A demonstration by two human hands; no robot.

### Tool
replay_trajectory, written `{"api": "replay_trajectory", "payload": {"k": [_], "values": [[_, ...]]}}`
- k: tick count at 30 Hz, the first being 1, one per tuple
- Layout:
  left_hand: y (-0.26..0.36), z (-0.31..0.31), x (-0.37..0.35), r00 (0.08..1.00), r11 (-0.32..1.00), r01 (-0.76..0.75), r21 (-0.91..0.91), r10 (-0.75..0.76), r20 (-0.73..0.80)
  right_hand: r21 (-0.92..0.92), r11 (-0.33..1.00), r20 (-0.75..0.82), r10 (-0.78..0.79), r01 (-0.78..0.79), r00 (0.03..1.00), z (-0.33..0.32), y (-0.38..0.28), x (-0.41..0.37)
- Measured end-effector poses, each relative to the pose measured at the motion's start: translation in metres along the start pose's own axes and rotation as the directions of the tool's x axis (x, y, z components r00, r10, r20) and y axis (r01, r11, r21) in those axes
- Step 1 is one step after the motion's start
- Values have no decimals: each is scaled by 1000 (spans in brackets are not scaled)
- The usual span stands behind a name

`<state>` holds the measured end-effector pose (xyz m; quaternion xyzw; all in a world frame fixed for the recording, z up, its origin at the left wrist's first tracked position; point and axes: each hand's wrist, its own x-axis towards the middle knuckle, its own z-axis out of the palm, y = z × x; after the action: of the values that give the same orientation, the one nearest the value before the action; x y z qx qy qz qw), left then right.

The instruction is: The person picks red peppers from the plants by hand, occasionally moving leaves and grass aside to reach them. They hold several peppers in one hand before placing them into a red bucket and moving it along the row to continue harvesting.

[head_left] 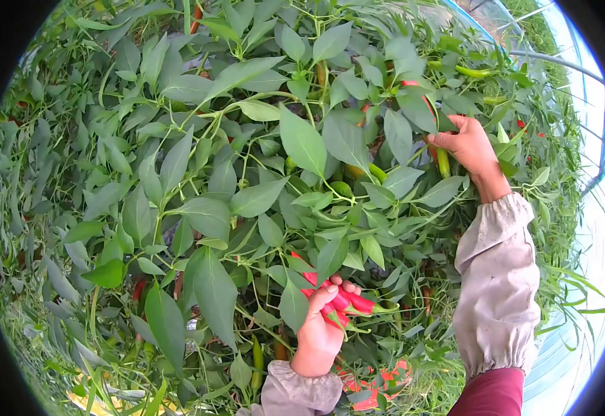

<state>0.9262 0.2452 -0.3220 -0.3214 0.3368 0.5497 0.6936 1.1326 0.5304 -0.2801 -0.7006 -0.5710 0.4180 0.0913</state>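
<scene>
Low in the middle, my left hand (320, 336) is closed round several red chili peppers (360, 303), their green stems pointing right. Leaves cover part of this bunch. My right hand (470, 147) reaches into the pepper plant at the upper right, thumb and fingers pinched on a red chili pepper (428, 105) that is mostly hidden by a leaf and the fingers. Just below the right thumb hangs a green chili pepper (443, 163). Both forearms wear pale, dirt-marked sleeve covers (498, 284).
Dense pepper leaves (254, 197) fill most of the view. More green peppers (472, 71) hang at the upper right, and another green pepper (256, 364) hangs low down. Bright red pieces (375, 385) show through the plants below. Clear plastic sheeting (559, 340) and a hoop pipe (559, 61) border the right side.
</scene>
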Motion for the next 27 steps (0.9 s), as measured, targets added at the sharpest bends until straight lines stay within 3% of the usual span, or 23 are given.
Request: {"api": "replay_trajectory", "payload": {"k": [2,6,8,10,12,13,14,16,22,24,27], "values": [[0,3,-2,1000,1000,-17,16,17,22,-15,999,18,42,-42,999,-1,-3,-10],[5,13,-9,995,998,-27,58,22,95,93,994,-2,-55,55,998,3,2,-22],[5,15,-11,990,995,-45,92,32,135,-58,995,-11,-76,75,997,4,5,-26],[7,14,-14,986,995,-45,86,30,166,29,993,-26,-111,112,993,5,-9,-38],[9,16,-17,969,989,-83,120,52,241,-29,989,146,-138,144,980,-2,-27,-50],[10,17,-19,944,982,-121,148,68,322,-204,949,186,-203,240,961,-2,-29,-52],[11,19,-20,942,981,-123,147,69,329,-191,911,234,-319,365,918,2,-23,-54],[16,21,-25,919,958,-144,249,36,393,-344,632,378,-583,694,719,3,-27,-58],[20,16,-30,917,964,-114,241,9,399,-312,692,448,-498,651,743,21,-36,-129],[23,14,-32,898,951,-105,291,-35,438,-291,668,495,-507,684,706,39,-31,-157],[19,15,-34,907,943,-131,305,-10,420,-165,749,553,-469,642,689,63,-21,-194]]}}
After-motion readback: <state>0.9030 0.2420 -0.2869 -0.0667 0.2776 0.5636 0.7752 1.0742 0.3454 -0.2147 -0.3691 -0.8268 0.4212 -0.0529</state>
